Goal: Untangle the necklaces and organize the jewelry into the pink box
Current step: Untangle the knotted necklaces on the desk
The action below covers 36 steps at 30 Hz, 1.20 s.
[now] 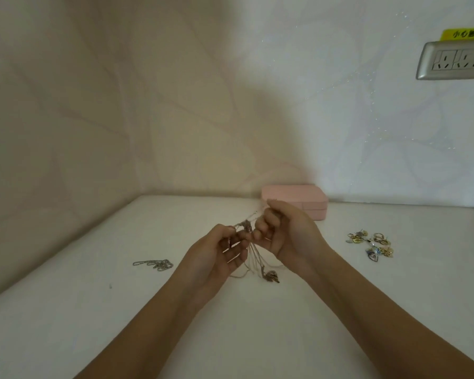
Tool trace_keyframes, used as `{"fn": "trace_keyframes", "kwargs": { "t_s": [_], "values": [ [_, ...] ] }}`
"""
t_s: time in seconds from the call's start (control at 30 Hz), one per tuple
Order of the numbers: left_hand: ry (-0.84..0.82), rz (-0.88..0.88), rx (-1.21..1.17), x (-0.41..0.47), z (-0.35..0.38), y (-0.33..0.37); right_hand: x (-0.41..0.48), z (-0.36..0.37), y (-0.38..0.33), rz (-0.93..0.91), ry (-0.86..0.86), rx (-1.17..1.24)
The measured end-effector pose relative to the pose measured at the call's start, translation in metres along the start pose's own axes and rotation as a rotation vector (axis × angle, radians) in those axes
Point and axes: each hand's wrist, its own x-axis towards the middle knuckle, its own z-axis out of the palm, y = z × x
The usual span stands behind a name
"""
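Pinching the tangled necklaces (245, 227) in each grip, the left hand (216, 253) and right hand (282, 233) hold the knot above the white bench (93, 310); strands hang to a pendant (271, 276). The closed pink box (312, 199) stands behind, against the pale wall (121, 105). A loose chain (155, 264) lies left, a jewelry pile (372, 243) right. A wall socket (454, 60) sits under a yellow label (464, 34).

I am watching the left hand (216, 250) and the right hand (282, 231) pinching the tangled necklaces (245, 225) between them, strands hanging below. The pink box (312, 199) is sitting closed just behind the right hand. A loose chain (155, 264) is lying left of the left hand, and a jewelry pile (372, 243) right of the right hand.
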Motion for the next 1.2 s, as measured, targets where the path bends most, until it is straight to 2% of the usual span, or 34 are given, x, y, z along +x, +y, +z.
{"fn": "trace_keyframes", "kwargs": {
  "t_s": [0.07,0.1,0.2,0.23,0.3,0.43,0.57,0.63,0.77,0.87,1.0,1.2],
  "values": [
    [0.06,0.019,-0.045,0.003,-0.004,0.002,0.001,-0.003,-0.004,-0.022,0.016,0.014],
    [0.087,0.03,-0.052,0.004,-0.006,0.003,0.001,-0.004,-0.004,-0.054,0.04,-0.054],
    [0.143,0.057,-0.024,0.006,-0.008,0.004,0.005,-0.01,0.001,-0.208,0.194,-0.499],
    [0.15,0.065,-0.019,0.006,-0.008,0.004,0.006,-0.01,0.002,-0.238,0.227,-0.569],
    [0.143,0.076,-0.038,0.006,-0.008,0.005,0.007,-0.01,0.003,-0.185,0.229,-0.432],
    [0.07,0.07,-0.116,0.005,-0.005,0.002,0.003,-0.005,0.002,0.011,0.089,0.105],
    [0.017,0.062,-0.159,0.004,-0.001,0.0,0.002,-0.001,0.001,0.014,0.025,0.318],
    [-0.006,0.055,-0.147,0.003,0.001,-0.002,0.0,0.002,-0.001,0.065,-0.019,0.331],
    [0.003,0.078,0.059,0.002,0.007,-0.007,-0.005,0.005,0.002,0.126,-0.14,0.174],
    [0.003,0.112,0.138,0.002,0.005,-0.006,-0.005,0.002,0.002,0.102,-0.182,0.083],
    [0.048,0.114,0.104,0.002,0.001,-0.002,-0.004,-0.004,-0.003,-0.04,-0.201,-0.177],
    [0.138,0.094,0.012,0.003,0.001,0.003,-0.007,-0.006,-0.006,-0.148,-0.102,-0.593]
  ]
}}
